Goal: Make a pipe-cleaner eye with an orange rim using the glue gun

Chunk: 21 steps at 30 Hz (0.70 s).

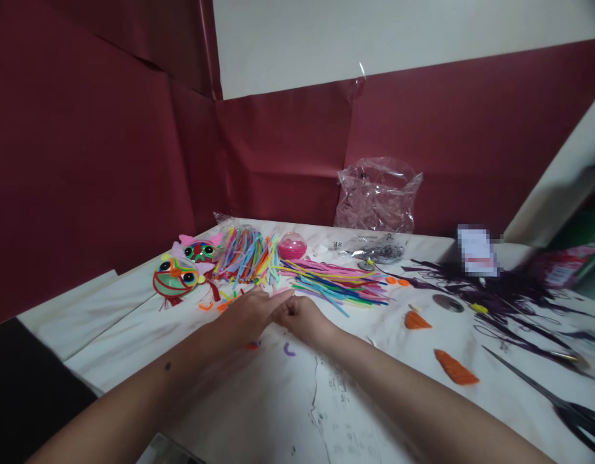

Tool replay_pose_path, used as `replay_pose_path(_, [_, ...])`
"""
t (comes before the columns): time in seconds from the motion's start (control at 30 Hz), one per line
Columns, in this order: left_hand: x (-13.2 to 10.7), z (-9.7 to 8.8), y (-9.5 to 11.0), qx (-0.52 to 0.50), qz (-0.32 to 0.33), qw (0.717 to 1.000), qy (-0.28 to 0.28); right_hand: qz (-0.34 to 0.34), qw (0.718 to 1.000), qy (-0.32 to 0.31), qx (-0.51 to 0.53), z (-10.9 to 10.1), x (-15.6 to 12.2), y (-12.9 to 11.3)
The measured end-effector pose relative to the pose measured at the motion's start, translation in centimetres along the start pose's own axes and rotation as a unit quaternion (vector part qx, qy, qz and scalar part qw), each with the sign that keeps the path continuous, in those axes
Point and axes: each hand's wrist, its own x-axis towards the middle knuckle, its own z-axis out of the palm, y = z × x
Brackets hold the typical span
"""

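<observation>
My left hand (pixel 249 314) and my right hand (pixel 304 317) meet over the middle of the white table. The left fingers reach across to the right hand and press together there, one of them lying stretched over the top. My right hand is curled into a loose fist. Whatever sits between the fingertips is hidden. Just below the hands lie a short purple curl (pixel 289 349) and a small red piece (pixel 251 346). Right behind them spreads a row of multicoloured pipe cleaners (pixel 336 280), with short orange bits (pixel 224 306) beside my left hand.
Two decorated animal-face pieces (pixel 174 280) lie at the left, near a bundle of pipe cleaners (pixel 246 254). A pink ball-shaped container (pixel 292 245) stands behind. To the right are orange fuzzy pieces (pixel 456 367), dark purple strands (pixel 519 290) and black scissors (pixel 563 406). A clear plastic bag (pixel 379 193) leans at the back.
</observation>
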Motion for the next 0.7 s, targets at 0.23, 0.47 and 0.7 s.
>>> replay_pose_path(0.23, [-0.9,-1.2,2.1,-0.284,-0.16,0.944,0.047,0.067,0.996,0.019,0.063,-3.6,-3.2,0.2])
replay_pose_path(0.47, [-2.1,4.3,7.6,-0.403,-0.112,0.904,-0.084,0.067,0.992,0.016,0.103,-3.9,-9.1,-0.2])
replay_pose_path(0.7, [-2.8,4.0,9.0,-0.266,-0.02,0.959,-0.1,0.064,0.995,0.072,0.006,-4.8,-11.7,0.1])
